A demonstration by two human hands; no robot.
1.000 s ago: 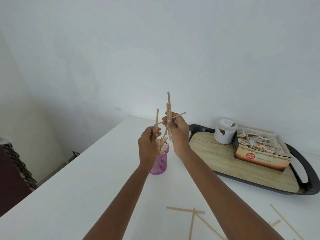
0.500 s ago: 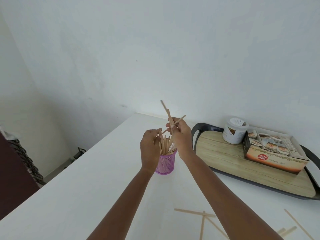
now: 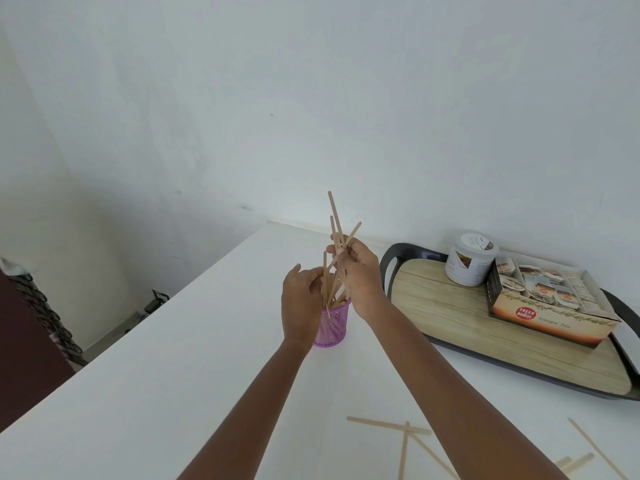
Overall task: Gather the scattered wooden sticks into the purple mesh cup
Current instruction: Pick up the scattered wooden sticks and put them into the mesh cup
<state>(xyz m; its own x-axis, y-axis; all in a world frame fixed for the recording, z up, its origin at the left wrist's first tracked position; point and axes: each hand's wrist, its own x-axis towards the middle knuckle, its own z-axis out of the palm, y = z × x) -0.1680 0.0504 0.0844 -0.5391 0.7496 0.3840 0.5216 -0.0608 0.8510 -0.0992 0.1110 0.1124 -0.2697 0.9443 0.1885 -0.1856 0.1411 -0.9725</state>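
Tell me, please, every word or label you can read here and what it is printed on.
"Ginger Tea": front of the cardboard box.
"FRESH" and "HONEST": red round badge on that box; the small word between is unreadable.
Label on the white tub: too blurred to read.

Left forearm and right forearm bare, reaching forward from the bottom edge, converging. Right hand higher, thumb and fingers pinching a few wooden sticks that fan up above the knuckles. Left hand lower, just beside the right, back of hand to camera, fingers curled inward. Whether they grip anything, can't tell.
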